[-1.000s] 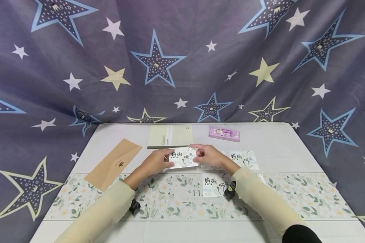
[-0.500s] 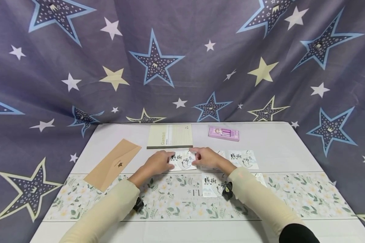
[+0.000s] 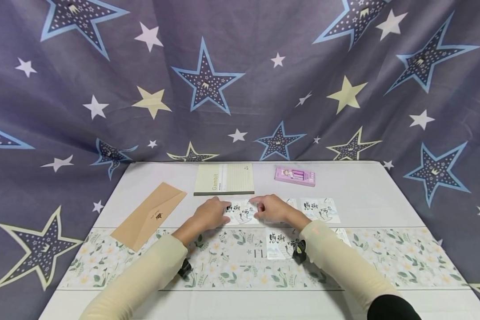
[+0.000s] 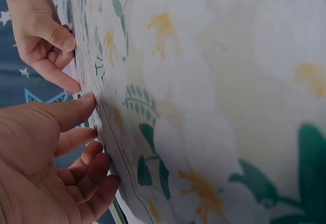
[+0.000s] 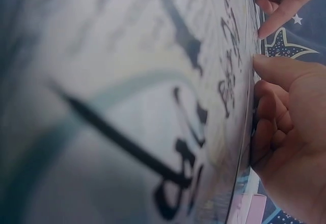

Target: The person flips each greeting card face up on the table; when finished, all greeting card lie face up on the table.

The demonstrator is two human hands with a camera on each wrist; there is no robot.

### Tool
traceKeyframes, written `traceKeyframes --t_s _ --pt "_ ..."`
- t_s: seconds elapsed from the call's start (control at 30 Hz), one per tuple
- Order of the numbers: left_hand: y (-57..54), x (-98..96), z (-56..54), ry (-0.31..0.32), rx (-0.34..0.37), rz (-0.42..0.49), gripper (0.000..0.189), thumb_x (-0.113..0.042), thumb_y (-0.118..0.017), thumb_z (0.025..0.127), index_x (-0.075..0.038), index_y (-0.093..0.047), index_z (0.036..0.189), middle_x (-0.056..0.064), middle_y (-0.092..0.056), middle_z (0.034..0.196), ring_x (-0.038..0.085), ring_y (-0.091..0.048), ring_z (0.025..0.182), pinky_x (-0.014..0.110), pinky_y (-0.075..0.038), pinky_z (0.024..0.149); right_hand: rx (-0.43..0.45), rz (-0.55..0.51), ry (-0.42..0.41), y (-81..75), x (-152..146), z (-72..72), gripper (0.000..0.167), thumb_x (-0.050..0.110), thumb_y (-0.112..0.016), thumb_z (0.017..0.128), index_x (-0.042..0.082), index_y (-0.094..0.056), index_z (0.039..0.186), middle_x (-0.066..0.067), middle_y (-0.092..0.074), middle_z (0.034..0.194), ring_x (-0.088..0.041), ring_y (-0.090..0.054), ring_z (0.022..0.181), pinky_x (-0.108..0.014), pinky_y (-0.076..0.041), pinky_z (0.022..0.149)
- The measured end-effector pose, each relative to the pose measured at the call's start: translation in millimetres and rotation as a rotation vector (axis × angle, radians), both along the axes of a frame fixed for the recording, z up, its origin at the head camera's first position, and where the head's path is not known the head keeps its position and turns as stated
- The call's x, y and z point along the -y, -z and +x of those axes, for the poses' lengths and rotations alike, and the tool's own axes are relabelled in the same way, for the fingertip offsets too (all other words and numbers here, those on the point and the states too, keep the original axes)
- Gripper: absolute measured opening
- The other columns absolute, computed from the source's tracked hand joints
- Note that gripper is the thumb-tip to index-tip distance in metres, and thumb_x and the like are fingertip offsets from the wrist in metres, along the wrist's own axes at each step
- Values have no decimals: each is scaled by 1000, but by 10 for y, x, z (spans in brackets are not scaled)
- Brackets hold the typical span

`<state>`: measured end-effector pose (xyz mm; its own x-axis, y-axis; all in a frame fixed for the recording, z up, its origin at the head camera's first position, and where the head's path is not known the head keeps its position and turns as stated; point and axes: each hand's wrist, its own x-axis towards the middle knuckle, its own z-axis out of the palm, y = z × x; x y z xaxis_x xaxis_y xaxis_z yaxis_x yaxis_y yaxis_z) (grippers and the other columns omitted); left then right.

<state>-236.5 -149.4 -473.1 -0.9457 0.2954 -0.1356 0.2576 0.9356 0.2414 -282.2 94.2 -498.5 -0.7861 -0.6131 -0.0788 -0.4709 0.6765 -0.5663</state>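
A white card with black brush lettering lies on the table in the head view. My left hand holds its left edge, index finger near the far corner and thumb lower down. At the right edge, my right hand holds it the same way, its other fingers curled under. In the left wrist view the left hand has its fingertips low at the table surface. The right hand shows likewise in the right wrist view. More matching cards lie to the right, some partly hidden by my right arm.
Behind the hands lies a pale Gambit notebook. A purple box is at the back right, and a brown envelope lies on the left. Another card rests nearer me on the floral cloth band. A star-patterned curtain hangs behind the table.
One second ago the card was tilted up between both hands, close to the notebook. It has come down toward me onto the table, then shifted slightly right.
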Motion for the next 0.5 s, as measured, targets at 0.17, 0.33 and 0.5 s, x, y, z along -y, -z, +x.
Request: traceKeyframes --t_s 0.17,0.33,0.5 --pt "-9 -13 -13 21 -7 -23 59 -33 -78 89 -13 -62 142 13 -68 112 23 -63 95 42 -57 86 6 -4 -7 -8 -7 -8 53 17 -74 90 10 -60 141 10 -61 65 -3 -49 55 -24 -50 74" --pt "-12 -10 -16 53 -29 -69 57 -33 -73 94 -9 -59 143 18 -66 123 30 -65 108 45 -58 91 21 -26 -53 -119 -18 -34 42 20 -70 94 7 -66 134 9 -66 74 -3 -52 57 -23 -51 70" --pt "-124 16 -17 52 -76 -39 56 -33 -68 97 -8 -55 145 19 -62 133 35 -62 121 48 -55 98 -36 -69 -82 -345 -94 -64 46 18 -67 96 0 -61 138 5 -68 77 -3 -52 61 -23 -50 69"
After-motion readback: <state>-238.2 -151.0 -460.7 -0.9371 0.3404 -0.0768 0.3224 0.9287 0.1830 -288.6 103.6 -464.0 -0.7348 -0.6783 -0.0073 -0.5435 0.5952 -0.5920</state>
